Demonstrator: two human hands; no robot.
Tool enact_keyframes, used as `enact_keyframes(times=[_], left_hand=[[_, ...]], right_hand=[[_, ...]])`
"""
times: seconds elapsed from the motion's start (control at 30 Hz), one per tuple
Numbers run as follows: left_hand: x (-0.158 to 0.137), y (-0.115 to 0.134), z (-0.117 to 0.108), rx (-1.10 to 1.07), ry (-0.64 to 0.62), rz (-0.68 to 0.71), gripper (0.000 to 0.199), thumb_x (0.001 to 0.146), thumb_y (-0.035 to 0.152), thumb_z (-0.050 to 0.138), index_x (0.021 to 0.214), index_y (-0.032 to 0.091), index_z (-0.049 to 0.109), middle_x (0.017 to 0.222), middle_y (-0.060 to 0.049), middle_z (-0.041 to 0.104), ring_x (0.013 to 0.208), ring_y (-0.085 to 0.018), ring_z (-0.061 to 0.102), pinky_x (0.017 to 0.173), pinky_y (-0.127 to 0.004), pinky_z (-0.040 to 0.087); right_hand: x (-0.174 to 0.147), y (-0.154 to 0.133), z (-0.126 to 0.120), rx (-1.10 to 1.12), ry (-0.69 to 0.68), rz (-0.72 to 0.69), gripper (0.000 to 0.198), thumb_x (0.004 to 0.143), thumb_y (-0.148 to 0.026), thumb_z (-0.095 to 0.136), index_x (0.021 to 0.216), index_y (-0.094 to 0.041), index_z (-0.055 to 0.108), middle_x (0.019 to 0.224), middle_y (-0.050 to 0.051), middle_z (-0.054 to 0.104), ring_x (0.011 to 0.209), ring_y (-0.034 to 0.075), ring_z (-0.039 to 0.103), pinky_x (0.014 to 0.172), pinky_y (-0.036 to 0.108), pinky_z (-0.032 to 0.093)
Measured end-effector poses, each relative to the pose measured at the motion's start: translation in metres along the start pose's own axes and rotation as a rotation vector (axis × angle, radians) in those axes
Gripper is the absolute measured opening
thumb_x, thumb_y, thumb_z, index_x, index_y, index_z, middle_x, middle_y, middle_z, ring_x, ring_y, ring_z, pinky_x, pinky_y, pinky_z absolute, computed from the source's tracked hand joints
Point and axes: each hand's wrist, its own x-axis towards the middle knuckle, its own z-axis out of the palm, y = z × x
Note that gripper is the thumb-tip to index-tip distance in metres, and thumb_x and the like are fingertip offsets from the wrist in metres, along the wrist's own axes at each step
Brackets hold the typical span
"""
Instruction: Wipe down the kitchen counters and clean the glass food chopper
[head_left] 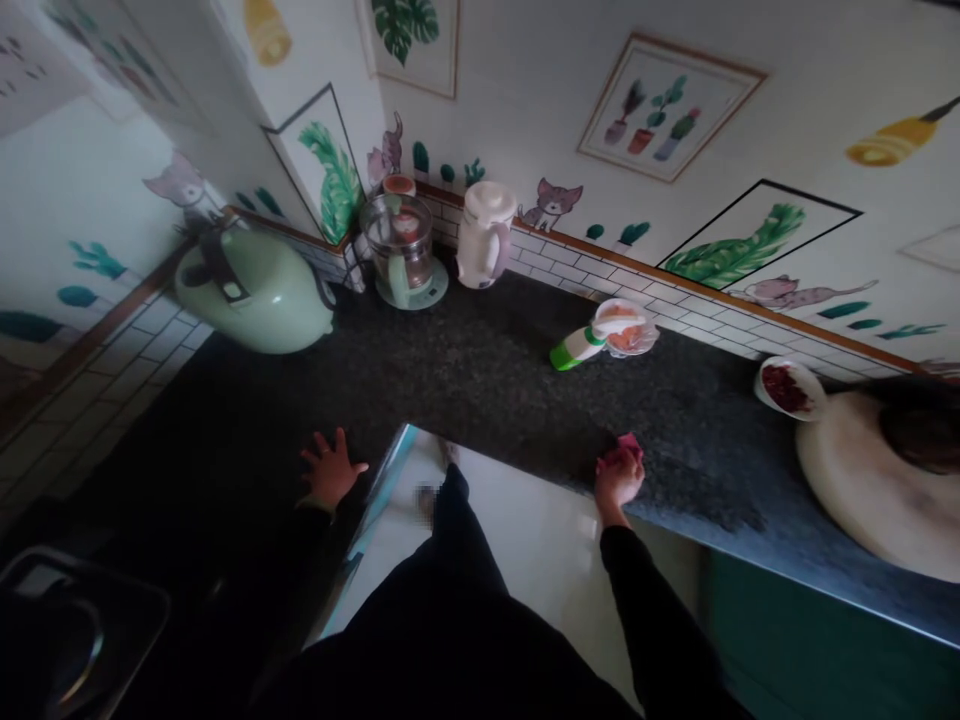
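Observation:
My right hand [621, 480] is closed on a pink cloth [630, 446], pressed to the dark countertop [480, 350] near its front edge. Part of the cloth is hidden under the fingers. Over on the left, my left hand [331, 474] lies on the dark counter with its fingers spread and nothing in it. A white spray bottle with a green base [576, 348] is farther back than my right hand, its head over a bowl of orange-pink contents [630, 330]. Whether the bottle touches the bowl I cannot tell.
A green rounded appliance [277, 295] fills the left corner, beside a glass kettle [397, 255] and a white jug [484, 235]. To the right stand a bowl of dark red pieces [784, 388] and a large pale round lid [862, 480]. A sink [154, 610] is at lower left.

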Motion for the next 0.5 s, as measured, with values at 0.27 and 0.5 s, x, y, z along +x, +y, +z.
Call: enact_keyframes(times=[0.27,0.5], left_hand=[[-0.001,0.0,-0.002,0.025,0.014,0.0,0.104,0.087,0.069,0.062,0.167,0.02,0.019,0.173,-0.028,0.004,0.153,-0.06,0.016,0.105,-0.077,0.041],[0.008,-0.011,0.002,-0.048,0.025,0.045,0.102,0.091,0.072,0.049,0.167,0.014,0.015,0.171,-0.033,0.001,0.152,-0.065,0.01,0.104,-0.083,0.034]], right_hand=[[-0.087,-0.192,0.153,0.216,-0.227,-0.095,0.047,0.099,-0.012,0.038,0.122,-0.025,0.077,0.123,0.009,0.073,0.118,0.026,0.059,0.107,0.044,0.04],[-0.093,-0.18,0.141,0.31,-0.489,-0.456,0.034,0.099,-0.017,0.063,0.127,-0.031,0.074,0.129,-0.001,0.073,0.125,0.022,0.053,0.104,0.036,0.037]])
